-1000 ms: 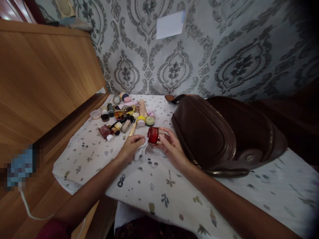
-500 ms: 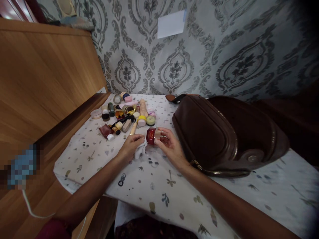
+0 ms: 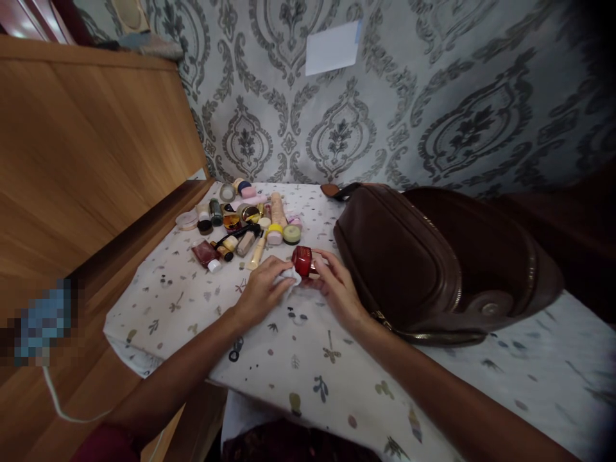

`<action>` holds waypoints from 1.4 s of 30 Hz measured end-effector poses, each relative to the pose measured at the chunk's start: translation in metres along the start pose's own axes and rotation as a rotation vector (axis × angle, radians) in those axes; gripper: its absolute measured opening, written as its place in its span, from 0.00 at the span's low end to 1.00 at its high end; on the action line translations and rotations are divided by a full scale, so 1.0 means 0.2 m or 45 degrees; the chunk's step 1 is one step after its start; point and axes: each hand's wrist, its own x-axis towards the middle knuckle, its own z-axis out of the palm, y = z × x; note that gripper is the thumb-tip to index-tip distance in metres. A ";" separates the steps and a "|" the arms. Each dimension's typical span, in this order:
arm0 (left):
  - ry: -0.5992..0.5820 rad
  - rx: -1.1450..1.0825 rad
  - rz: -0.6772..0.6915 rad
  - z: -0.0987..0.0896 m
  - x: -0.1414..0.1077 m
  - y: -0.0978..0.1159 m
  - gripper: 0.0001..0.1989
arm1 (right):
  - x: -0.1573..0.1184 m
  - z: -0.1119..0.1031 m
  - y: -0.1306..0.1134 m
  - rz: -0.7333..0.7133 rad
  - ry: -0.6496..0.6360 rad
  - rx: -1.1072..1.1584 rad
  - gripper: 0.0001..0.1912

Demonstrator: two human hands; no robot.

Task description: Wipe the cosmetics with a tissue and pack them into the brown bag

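Observation:
A small red glass bottle, which looks like perfume, is tilted just above the patterned cloth. The fingers of my right hand are closed round its cap end, on the right. My left hand pinches a crumpled white wipe against the bottle's left side. Beyond my left hand lies a cream-coloured tube. A yellow-lidded jar and a pale green round jar stand just behind the bottle.
Several cosmetics lie in a cluster at the back left, among them a dark red bottle. A brown leather bag rests on the right. A wooden panel borders the left; the patterned wall rises behind.
The red bottle has moved slightly right and turned, so its front label faces me less. My left hand has shifted right with the wipe, which now presses on the bottle's left side.

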 end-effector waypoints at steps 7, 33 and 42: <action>-0.018 0.007 0.146 0.01 -0.01 0.01 0.11 | 0.02 -0.01 0.00 0.095 -0.048 0.053 0.24; 0.069 -0.849 -0.814 0.03 0.01 0.06 0.26 | -0.21 -0.01 -0.42 -0.934 -0.480 -1.017 0.26; -0.147 -0.819 -1.047 0.03 -0.01 0.07 0.31 | -0.12 -0.28 -0.89 -1.186 0.255 -1.086 0.23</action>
